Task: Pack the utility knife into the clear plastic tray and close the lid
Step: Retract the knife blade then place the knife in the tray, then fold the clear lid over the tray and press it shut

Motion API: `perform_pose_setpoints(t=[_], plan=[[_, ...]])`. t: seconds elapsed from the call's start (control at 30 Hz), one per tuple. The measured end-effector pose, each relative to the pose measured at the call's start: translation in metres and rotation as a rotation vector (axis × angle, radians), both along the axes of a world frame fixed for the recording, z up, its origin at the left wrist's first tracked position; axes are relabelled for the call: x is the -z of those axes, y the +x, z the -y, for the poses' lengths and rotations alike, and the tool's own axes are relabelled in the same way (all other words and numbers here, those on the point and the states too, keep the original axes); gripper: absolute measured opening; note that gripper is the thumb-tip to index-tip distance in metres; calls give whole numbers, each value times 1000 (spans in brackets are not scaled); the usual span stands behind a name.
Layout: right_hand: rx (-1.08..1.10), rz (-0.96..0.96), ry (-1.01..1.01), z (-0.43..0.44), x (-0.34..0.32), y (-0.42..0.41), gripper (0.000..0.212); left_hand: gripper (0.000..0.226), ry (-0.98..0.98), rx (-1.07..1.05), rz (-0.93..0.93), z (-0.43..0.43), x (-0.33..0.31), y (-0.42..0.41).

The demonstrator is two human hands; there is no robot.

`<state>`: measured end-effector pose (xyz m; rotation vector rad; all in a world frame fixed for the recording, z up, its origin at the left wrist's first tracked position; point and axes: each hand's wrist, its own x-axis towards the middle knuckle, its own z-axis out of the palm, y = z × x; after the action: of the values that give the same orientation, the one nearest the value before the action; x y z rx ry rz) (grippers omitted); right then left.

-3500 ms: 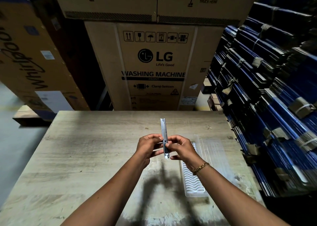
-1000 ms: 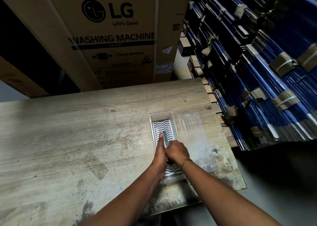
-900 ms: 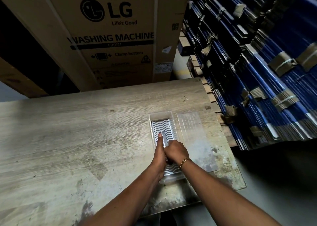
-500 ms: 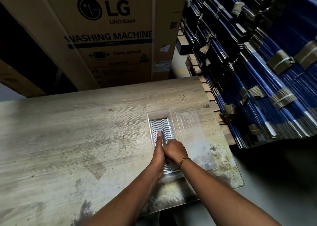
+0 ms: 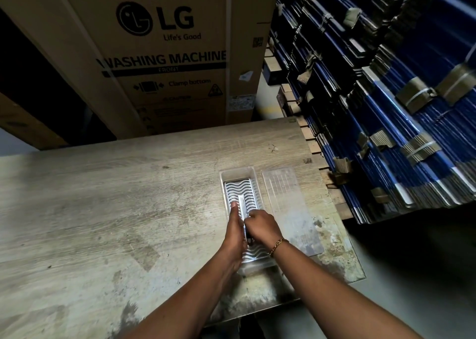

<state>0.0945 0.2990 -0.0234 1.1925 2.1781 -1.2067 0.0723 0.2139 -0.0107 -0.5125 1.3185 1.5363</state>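
From the head view we look down on a worn table [image 5: 103, 210] with the tray [image 5: 238, 176] near its right edge and the lid [image 5: 288, 210] lying flat just beside it on the right, not yet closed over anything. Our left hand [image 5: 235, 231] is stretched long, fingers nearly straight, pressed against the left side of the knife [image 5: 241, 204]. Our right hand [image 5: 261, 226] is curled over the knife's near end, fingers bent down onto it. Between them we hold the knife lengthwise along the tray's ribbed floor; its pale far end shows past our fingertips, lying on or just above the wavy ribs. Whether it is fully seated we cannot tell, since our hands cover the near half.

What could go wrong, as we judge it: if the knife sits proud on the ribs or skewed, the lid may not shut flush. The tray is light and near the table's edge, so a sideways push could slide it toward the drop. Clear plastic may flex or crack under hard pressing. If the blade is exposed, our fingers are close to it.
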Motion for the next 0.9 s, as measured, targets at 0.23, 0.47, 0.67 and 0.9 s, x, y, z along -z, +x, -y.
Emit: perform_pose_setpoints(t=[0.23, 0.47, 0.67, 0.9], plan=[[145, -248, -49, -7, -10, 21, 24, 48, -2, -12, -99, 1, -13, 9], [495, -366, -250, -41, -17, 62, 20, 70, 28, 93, -157, -18, -22, 36], [600, -378, -210, -83, -14, 97, 18, 76, 57, 142, -76, -34, -29, 59], [513, -131, -91, -122, 24, 133, 24, 120, 65, 197, -34, -48, -17, 85]])
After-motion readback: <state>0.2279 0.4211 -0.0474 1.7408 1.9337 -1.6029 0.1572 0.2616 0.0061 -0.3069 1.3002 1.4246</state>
